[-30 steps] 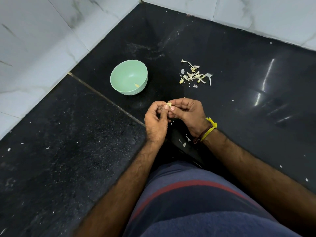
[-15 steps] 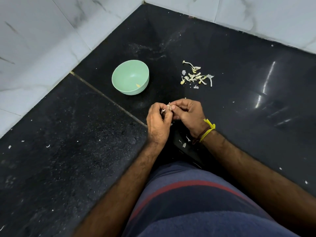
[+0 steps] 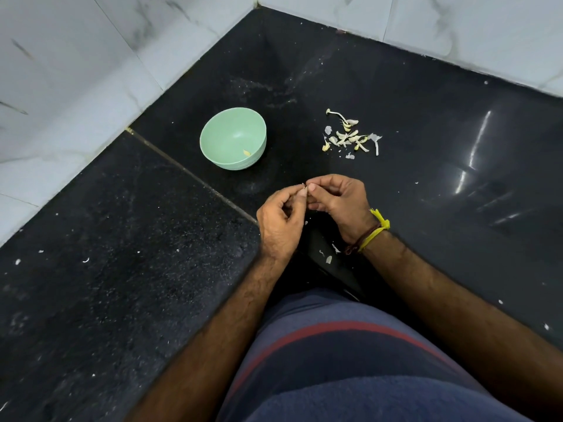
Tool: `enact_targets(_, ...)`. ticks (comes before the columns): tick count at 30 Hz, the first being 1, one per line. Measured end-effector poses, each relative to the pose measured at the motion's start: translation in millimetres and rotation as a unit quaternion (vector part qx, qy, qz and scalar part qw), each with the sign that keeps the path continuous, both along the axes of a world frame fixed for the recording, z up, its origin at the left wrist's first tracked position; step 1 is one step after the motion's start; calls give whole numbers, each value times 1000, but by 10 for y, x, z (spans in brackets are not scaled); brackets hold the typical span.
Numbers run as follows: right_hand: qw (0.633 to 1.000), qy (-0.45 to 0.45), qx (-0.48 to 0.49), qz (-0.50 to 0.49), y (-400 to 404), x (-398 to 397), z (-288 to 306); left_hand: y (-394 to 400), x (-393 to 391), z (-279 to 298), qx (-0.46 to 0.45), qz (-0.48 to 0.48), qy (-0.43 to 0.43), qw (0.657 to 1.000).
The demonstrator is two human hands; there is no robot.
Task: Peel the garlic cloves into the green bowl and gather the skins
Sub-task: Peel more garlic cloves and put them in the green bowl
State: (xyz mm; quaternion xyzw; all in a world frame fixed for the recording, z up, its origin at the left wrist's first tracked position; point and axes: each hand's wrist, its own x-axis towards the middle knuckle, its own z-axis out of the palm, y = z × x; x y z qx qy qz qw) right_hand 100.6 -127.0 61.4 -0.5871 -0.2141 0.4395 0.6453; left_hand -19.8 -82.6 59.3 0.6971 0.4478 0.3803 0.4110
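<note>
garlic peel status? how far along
Done: one small yellow piece in the green bowl. In hand: left hand and right hand pinch a clove, mostly hidden. Left: garlic pile lies beside the bowl; skin flakes ungathered.

I can read no text, label, brand, number or sign anywhere here.
</note>
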Motion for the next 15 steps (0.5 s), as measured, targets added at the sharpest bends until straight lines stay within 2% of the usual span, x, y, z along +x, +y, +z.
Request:
enact_targets(5, 999, -37, -5, 6, -11, -6, -10, 72, 1, -17, -46, 0, -9, 999)
enact_targets(11, 993, -114, -10, 8, -38, -16, 32, 85, -21, -45, -37, -7, 9, 999)
enact_targets(15, 994, -110, -10, -14, -27, -54, 13, 92, 5, -40, -44, 4, 19, 999)
